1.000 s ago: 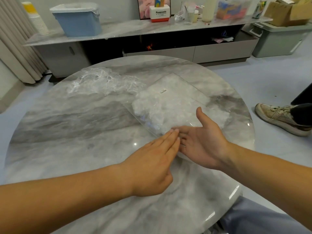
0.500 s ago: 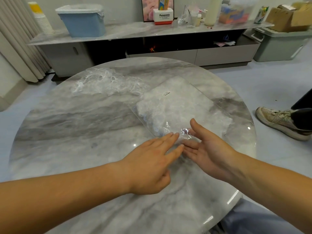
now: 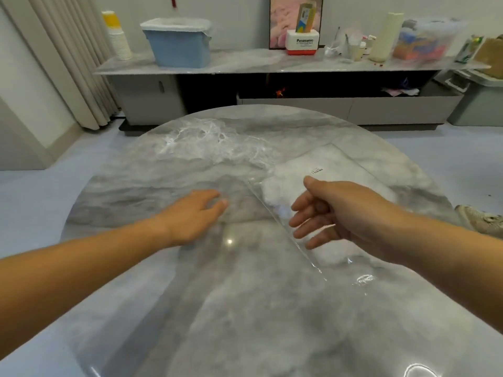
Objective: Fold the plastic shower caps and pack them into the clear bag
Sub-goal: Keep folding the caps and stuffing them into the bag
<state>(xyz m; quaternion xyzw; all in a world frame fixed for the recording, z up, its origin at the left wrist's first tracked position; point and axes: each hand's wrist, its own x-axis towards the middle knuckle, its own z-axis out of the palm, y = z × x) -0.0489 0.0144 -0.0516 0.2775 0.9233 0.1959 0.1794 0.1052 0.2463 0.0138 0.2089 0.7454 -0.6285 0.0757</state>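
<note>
A clear bag (image 3: pixel 351 172) lies flat on the right half of the round marble table (image 3: pixel 190 308), with folded white shower caps (image 3: pixel 283 186) showing through it and a small label near its far side. A loose pile of crumpled clear shower caps (image 3: pixel 215 142) lies at the table's far left. My right hand (image 3: pixel 334 213) hovers over the bag's near end with its fingers loosely spread and nothing held. My left hand (image 3: pixel 196 216) is over the bare table left of the bag, fingers relaxed and pointing toward the pile.
A low cabinet (image 3: pixel 272 104) runs along the wall behind the table, with a blue bin (image 3: pixel 179 44), stacked cups (image 3: pixel 118 39) and other clutter on it. Someone's shoe (image 3: pixel 481 221) is on the floor at the right. A curtain (image 3: pixel 73 63) hangs at the left.
Both hands have left the bag's near opening. My left hand moved left and forward toward the pile; my right hand lifted and turned palm down. The camera tilted up.
</note>
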